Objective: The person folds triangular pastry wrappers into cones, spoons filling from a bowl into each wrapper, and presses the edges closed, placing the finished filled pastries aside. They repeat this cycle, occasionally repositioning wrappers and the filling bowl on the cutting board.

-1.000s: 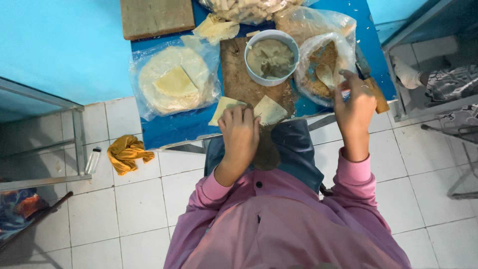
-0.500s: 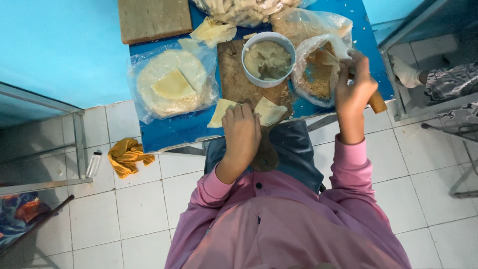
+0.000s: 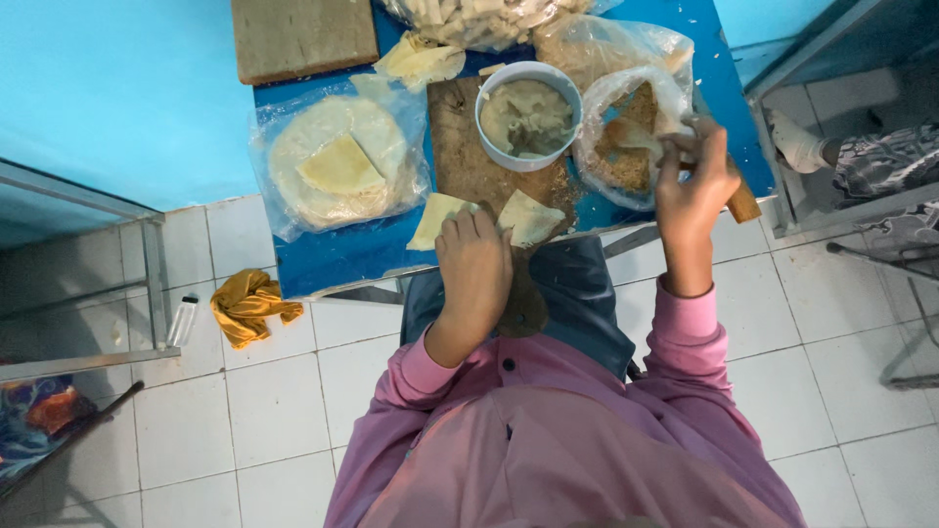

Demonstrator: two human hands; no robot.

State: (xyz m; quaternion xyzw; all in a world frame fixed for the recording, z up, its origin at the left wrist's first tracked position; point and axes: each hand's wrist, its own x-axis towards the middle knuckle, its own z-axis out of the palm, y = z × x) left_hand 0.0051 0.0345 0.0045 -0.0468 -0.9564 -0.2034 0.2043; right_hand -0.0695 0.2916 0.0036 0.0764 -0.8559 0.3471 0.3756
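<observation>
White-tiled floor and turquoise wall frame a small blue table [image 3: 333, 259], crowded nearly to its edges. Left hand [image 3: 476, 269] — fingers together, pressed flat on a pale dough wrapper [image 3: 528, 217] at the near edge of the wooden board [image 3: 469, 166]; right hand [image 3: 693, 181] — fingertips pinching a small pale scrap beside the crumb bag [image 3: 626, 147]. Bowl of filling [image 3: 528, 115] sits between them; holding the wrapper flat seems wise — open room lies only on the board's left strip.

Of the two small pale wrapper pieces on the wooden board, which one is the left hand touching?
I cannot tell: the left hand rests between the left piece and the right piece, at the inner edges of both.
</observation>
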